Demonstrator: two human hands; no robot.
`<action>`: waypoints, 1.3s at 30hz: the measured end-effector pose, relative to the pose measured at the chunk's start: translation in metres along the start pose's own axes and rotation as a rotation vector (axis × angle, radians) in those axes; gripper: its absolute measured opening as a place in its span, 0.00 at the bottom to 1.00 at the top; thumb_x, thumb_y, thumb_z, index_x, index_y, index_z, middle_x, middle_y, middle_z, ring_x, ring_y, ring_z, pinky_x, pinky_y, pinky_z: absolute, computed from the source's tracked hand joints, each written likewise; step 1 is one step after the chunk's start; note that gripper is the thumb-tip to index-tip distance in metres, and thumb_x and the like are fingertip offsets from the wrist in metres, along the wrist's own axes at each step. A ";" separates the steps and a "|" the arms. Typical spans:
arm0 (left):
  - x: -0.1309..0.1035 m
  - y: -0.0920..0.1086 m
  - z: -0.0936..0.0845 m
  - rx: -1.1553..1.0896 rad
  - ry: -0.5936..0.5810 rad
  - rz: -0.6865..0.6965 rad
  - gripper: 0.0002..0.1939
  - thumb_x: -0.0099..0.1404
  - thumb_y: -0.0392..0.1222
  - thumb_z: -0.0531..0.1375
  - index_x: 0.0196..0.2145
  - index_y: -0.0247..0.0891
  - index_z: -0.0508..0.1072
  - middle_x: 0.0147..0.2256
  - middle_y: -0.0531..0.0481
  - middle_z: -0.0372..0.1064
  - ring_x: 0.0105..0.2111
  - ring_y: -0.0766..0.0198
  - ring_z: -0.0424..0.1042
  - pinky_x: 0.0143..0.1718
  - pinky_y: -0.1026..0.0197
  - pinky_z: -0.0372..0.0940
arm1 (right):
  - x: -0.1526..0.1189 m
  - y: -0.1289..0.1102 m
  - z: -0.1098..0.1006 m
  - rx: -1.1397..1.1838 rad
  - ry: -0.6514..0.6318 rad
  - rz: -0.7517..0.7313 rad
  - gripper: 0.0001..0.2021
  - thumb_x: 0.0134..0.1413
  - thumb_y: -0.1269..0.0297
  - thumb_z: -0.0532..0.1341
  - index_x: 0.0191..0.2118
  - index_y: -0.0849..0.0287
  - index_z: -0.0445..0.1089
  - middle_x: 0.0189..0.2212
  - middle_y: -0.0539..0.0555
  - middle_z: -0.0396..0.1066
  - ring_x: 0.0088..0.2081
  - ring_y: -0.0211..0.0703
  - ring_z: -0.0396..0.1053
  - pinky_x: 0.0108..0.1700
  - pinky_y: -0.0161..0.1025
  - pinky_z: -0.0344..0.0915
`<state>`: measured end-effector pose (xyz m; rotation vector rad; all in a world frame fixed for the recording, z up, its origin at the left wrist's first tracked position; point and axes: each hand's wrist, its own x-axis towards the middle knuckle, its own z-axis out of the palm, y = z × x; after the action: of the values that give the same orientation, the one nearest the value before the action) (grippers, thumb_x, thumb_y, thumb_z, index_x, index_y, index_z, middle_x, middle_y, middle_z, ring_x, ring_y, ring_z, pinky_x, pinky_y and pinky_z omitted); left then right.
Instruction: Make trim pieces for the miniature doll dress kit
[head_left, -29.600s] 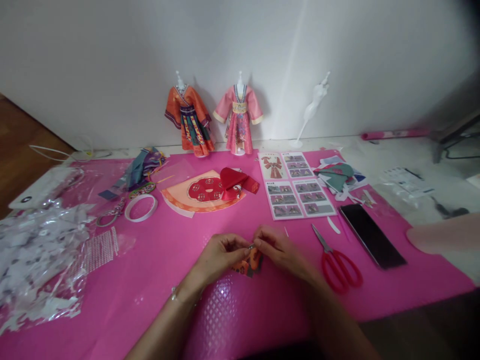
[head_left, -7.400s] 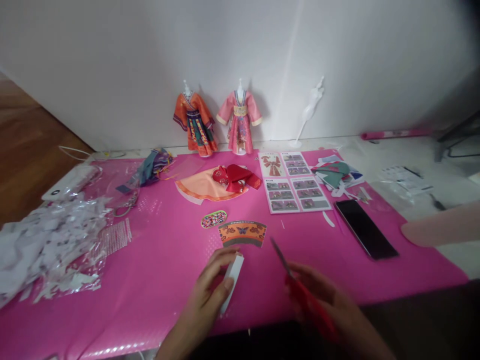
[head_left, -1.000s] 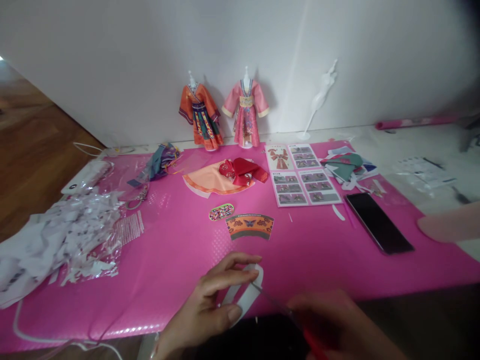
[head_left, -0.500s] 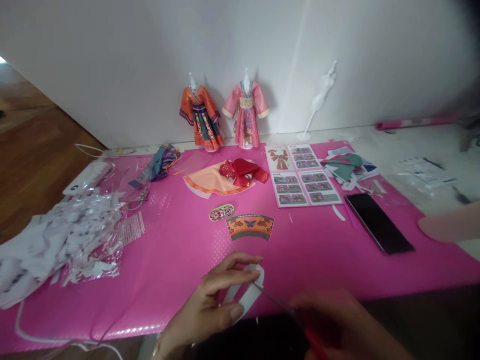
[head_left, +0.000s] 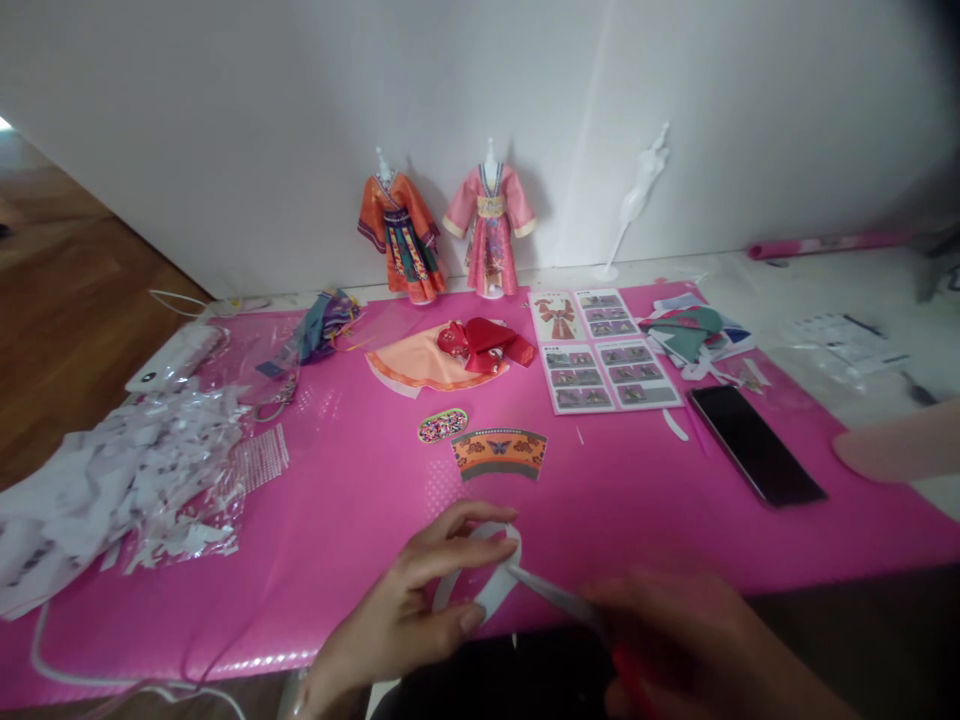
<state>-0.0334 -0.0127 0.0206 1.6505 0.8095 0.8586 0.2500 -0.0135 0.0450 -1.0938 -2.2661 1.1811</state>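
My left hand [head_left: 420,590] grips a curved white strip [head_left: 497,590] between thumb and fingers near the table's front edge. Blurred at the lower right, my right hand [head_left: 667,640] is closed round a red-handled tool, whose metal blade [head_left: 555,597] points left and touches the strip close to my left fingertips. Behind them lie an orange curved piece with a butterfly print [head_left: 499,455] and a small oval case of coloured beads [head_left: 442,426].
Two dressed mini mannequins [head_left: 405,235] and a bare white one [head_left: 643,190] stand at the wall. Fabric pieces [head_left: 435,358], an instruction sheet [head_left: 607,355] and a black phone [head_left: 757,445] lie on the pink mat [head_left: 337,540]. White scraps [head_left: 150,470] are heaped left.
The blade shows broader now, its tip still at the strip. My left hand and the strip have shifted slightly left.
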 end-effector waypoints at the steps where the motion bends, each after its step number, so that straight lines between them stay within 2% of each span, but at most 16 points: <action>1: 0.000 0.003 -0.002 0.041 0.002 -0.003 0.24 0.66 0.38 0.58 0.58 0.54 0.66 0.59 0.46 0.59 0.58 0.52 0.60 0.57 0.47 0.60 | -0.001 0.002 -0.002 -0.054 0.032 -0.045 0.23 0.46 0.78 0.61 0.49 0.52 0.69 0.33 0.48 0.75 0.29 0.36 0.72 0.31 0.29 0.67; 4: 0.000 0.007 -0.012 0.252 0.054 -0.026 0.26 0.65 0.33 0.56 0.59 0.55 0.65 0.59 0.47 0.59 0.59 0.53 0.60 0.56 0.48 0.61 | -0.001 0.004 -0.011 -0.187 0.104 -0.145 0.22 0.48 0.76 0.62 0.50 0.53 0.69 0.32 0.49 0.74 0.29 0.37 0.72 0.30 0.29 0.67; 6: -0.002 0.002 -0.020 0.461 0.108 -0.068 0.27 0.66 0.34 0.56 0.60 0.54 0.63 0.60 0.46 0.59 0.59 0.53 0.60 0.56 0.46 0.62 | 0.001 0.002 -0.017 -0.251 0.123 -0.179 0.20 0.49 0.75 0.62 0.50 0.54 0.69 0.31 0.49 0.73 0.28 0.36 0.72 0.28 0.28 0.66; 11: -0.015 -0.030 -0.041 0.930 0.199 -0.187 0.22 0.67 0.42 0.56 0.58 0.48 0.65 0.59 0.44 0.61 0.59 0.48 0.61 0.56 0.41 0.62 | 0.008 -0.006 -0.028 -0.384 0.144 -0.228 0.16 0.53 0.74 0.58 0.47 0.54 0.69 0.30 0.49 0.72 0.28 0.36 0.70 0.27 0.29 0.64; 14: -0.020 -0.047 -0.047 1.074 0.193 -0.197 0.18 0.68 0.46 0.56 0.55 0.46 0.68 0.58 0.44 0.63 0.59 0.48 0.61 0.57 0.40 0.59 | 0.009 -0.007 -0.030 -0.480 0.172 -0.264 0.16 0.54 0.73 0.57 0.48 0.53 0.68 0.31 0.49 0.72 0.29 0.38 0.70 0.28 0.33 0.63; 17: -0.021 -0.055 -0.049 1.112 0.153 -0.223 0.17 0.68 0.47 0.56 0.54 0.48 0.69 0.59 0.46 0.63 0.61 0.47 0.58 0.60 0.36 0.53 | 0.011 -0.007 -0.031 -0.556 0.145 -0.273 0.15 0.55 0.71 0.56 0.48 0.53 0.68 0.30 0.50 0.71 0.28 0.39 0.68 0.27 0.35 0.60; 20: -0.018 -0.052 -0.047 1.069 0.152 -0.247 0.18 0.66 0.48 0.59 0.53 0.48 0.69 0.61 0.46 0.59 0.64 0.44 0.52 0.61 0.31 0.46 | 0.013 -0.007 -0.031 -0.607 0.134 -0.290 0.12 0.58 0.70 0.55 0.47 0.54 0.68 0.30 0.50 0.70 0.28 0.39 0.67 0.27 0.37 0.57; 22: -0.013 -0.044 -0.042 0.955 0.209 -0.230 0.16 0.66 0.48 0.59 0.51 0.46 0.70 0.61 0.44 0.59 0.63 0.44 0.53 0.60 0.33 0.49 | 0.015 -0.007 -0.030 -0.626 0.117 -0.296 0.11 0.60 0.70 0.53 0.46 0.55 0.68 0.30 0.50 0.69 0.28 0.39 0.66 0.28 0.37 0.57; 24: -0.005 -0.030 -0.032 0.732 0.304 -0.201 0.09 0.67 0.45 0.57 0.44 0.43 0.72 0.55 0.43 0.64 0.57 0.50 0.61 0.56 0.44 0.58 | 0.017 -0.004 -0.026 -0.654 0.093 -0.298 0.11 0.61 0.71 0.52 0.46 0.55 0.68 0.31 0.50 0.69 0.29 0.40 0.65 0.30 0.38 0.56; 26: 0.004 -0.014 -0.020 0.441 0.376 -0.194 0.08 0.68 0.44 0.56 0.33 0.40 0.70 0.39 0.48 0.69 0.42 0.59 0.69 0.45 0.56 0.64 | 0.017 0.000 -0.021 -0.694 0.054 -0.299 0.12 0.62 0.71 0.53 0.48 0.55 0.67 0.32 0.51 0.69 0.30 0.41 0.64 0.31 0.39 0.55; 28: 0.013 0.000 -0.008 0.235 0.326 -0.236 0.09 0.67 0.43 0.58 0.29 0.39 0.69 0.31 0.51 0.66 0.34 0.63 0.67 0.38 0.61 0.63 | 0.018 0.005 -0.016 -0.729 0.022 -0.306 0.13 0.61 0.71 0.54 0.51 0.55 0.66 0.33 0.51 0.68 0.31 0.41 0.63 0.32 0.40 0.55; 31: 0.023 0.012 0.003 0.080 0.246 -0.317 0.09 0.65 0.42 0.58 0.28 0.38 0.69 0.29 0.52 0.64 0.32 0.64 0.64 0.35 0.61 0.60 | 0.018 0.010 -0.013 -0.751 -0.018 -0.298 0.15 0.60 0.72 0.55 0.52 0.55 0.65 0.34 0.51 0.67 0.32 0.41 0.63 0.34 0.40 0.54; 39: 0.027 0.014 0.007 0.029 0.170 -0.369 0.08 0.62 0.40 0.59 0.26 0.38 0.66 0.29 0.53 0.62 0.33 0.63 0.61 0.36 0.60 0.56 | 0.016 0.012 -0.011 -0.742 -0.015 -0.303 0.13 0.61 0.73 0.56 0.50 0.55 0.66 0.33 0.50 0.67 0.32 0.41 0.61 0.34 0.40 0.51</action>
<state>-0.0125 0.0044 0.0366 1.4036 1.2058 0.7324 0.2517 0.0084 0.0412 -0.8962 -2.8320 0.2141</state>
